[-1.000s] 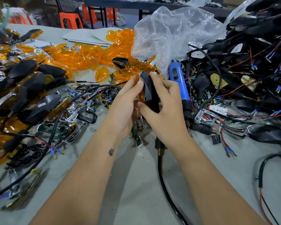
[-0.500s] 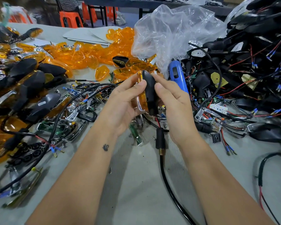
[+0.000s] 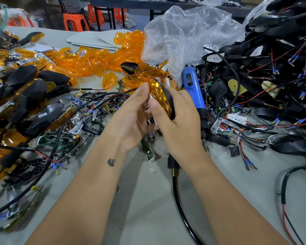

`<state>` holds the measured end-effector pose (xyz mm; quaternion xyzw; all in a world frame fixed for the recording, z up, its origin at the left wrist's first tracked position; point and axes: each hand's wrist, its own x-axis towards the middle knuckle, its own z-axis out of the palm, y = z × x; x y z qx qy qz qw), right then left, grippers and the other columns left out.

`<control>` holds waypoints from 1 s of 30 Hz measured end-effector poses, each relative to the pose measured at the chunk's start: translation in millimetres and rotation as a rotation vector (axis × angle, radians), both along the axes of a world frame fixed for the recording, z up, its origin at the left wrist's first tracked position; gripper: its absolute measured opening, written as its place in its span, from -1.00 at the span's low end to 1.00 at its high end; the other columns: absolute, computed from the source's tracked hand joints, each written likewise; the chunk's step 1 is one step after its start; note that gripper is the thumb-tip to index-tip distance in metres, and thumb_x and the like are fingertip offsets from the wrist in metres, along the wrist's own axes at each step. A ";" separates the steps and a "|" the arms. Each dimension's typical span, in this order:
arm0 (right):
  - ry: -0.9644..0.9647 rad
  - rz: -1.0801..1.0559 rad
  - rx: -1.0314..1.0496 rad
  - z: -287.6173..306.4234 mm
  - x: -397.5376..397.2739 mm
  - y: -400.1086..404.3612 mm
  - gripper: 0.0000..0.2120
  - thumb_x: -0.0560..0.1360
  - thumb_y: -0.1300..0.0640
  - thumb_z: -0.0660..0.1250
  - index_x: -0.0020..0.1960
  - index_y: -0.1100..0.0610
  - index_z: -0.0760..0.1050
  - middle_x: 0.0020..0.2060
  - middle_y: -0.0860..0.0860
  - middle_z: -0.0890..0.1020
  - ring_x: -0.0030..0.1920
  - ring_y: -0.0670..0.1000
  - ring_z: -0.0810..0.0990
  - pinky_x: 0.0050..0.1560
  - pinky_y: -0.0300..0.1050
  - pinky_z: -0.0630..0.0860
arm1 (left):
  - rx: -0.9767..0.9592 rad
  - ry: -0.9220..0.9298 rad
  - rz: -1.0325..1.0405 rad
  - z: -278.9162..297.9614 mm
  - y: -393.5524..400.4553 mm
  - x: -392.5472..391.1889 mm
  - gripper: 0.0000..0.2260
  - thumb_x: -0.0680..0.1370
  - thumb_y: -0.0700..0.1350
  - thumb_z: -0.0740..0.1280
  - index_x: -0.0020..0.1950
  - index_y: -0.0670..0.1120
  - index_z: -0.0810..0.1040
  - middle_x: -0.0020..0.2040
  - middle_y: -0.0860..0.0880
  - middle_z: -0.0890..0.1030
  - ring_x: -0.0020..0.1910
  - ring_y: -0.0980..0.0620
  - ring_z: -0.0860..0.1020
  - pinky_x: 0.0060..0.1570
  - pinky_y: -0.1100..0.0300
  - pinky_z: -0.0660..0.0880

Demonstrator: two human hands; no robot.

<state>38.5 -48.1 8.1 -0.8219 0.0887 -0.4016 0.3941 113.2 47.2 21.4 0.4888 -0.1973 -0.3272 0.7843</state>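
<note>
A pale grey work table (image 3: 148,200) fills the near view under soft, even light. Beyond its far edge, orange plastic stools (image 3: 75,23) stand on a grey floor (image 3: 139,22). Beside them is a long dark table (image 3: 131,3) on thin black legs.

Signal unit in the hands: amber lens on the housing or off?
On: amber lens sits on the black housing, right hand gripping the pair, left hand touching the lens. Fully seated: cannot tell.
</note>
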 end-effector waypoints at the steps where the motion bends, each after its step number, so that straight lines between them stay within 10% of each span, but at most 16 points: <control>1: -0.004 -0.011 -0.008 0.0 -0.2 0.5 -0.69 0.55 -0.16 0.24 0.10 0.03 0.54 -0.17 -0.19 0.40 -0.12 -0.22 0.48 -0.14 -0.45 0.36 | 0.003 0.016 -0.035 -0.3 0.4 0.7 -0.67 0.47 0.17 0.30 0.15 0.11 0.66 0.20 -0.04 0.64 0.22 -0.11 0.57 0.23 -0.10 0.49; 6: -0.051 0.006 0.029 2.0 -1.8 3.1 -0.73 0.57 -0.13 0.23 0.00 0.04 0.55 -0.20 -0.12 0.43 -0.18 -0.19 0.48 -0.17 -0.41 0.36 | 0.007 0.012 -0.102 4.2 0.5 -0.1 -0.61 0.46 0.22 0.29 0.14 0.06 0.68 0.16 -0.05 0.65 0.12 -0.04 0.63 -0.13 0.09 0.64; 14: -0.044 0.266 0.558 3.8 4.3 8.9 -0.76 0.55 -0.04 0.29 0.07 0.09 0.59 -0.06 0.03 0.64 -0.03 -0.05 0.61 0.05 -0.06 0.55 | 0.010 -0.109 0.028 3.8 -7.4 -2.9 -0.64 0.46 0.19 0.30 0.04 -0.02 0.69 0.05 -0.06 0.70 0.07 -0.02 0.66 0.03 0.08 0.59; 21: -0.034 0.254 0.822 2.5 5.4 2.7 -0.64 0.61 0.01 0.31 -0.35 0.02 0.61 -0.49 -0.12 0.54 -0.43 -0.17 0.50 -0.40 -0.34 0.44 | -0.001 -0.136 0.092 -1.3 -16.8 -7.5 -0.75 0.63 -0.08 0.23 0.17 -0.13 0.63 0.01 -0.02 0.71 -0.03 0.06 0.67 -0.13 0.19 0.60; 26: -0.140 0.198 0.878 5.0 9.5 3.2 -0.49 0.50 -0.03 0.40 -0.24 0.43 0.38 -0.34 0.11 0.39 -0.29 0.08 0.32 -0.24 -0.04 0.30 | -0.051 -0.087 0.066 -1.9 -23.0 -13.5 -0.72 0.54 -0.04 0.26 0.15 -0.13 0.63 0.02 0.00 0.70 -0.01 0.06 0.66 -0.09 0.17 0.59; 30: -0.148 0.158 0.947 6.3 9.2 2.0 -0.72 0.41 -0.04 0.42 -0.38 0.10 0.54 -0.28 0.13 0.43 -0.19 0.10 0.37 -0.11 0.06 0.32 | -0.031 -0.082 0.073 -1.1 -25.5 -16.7 -0.72 0.66 -0.11 0.19 0.24 -0.22 0.58 -0.07 -0.04 0.67 -0.13 0.06 0.64 -0.25 0.24 0.57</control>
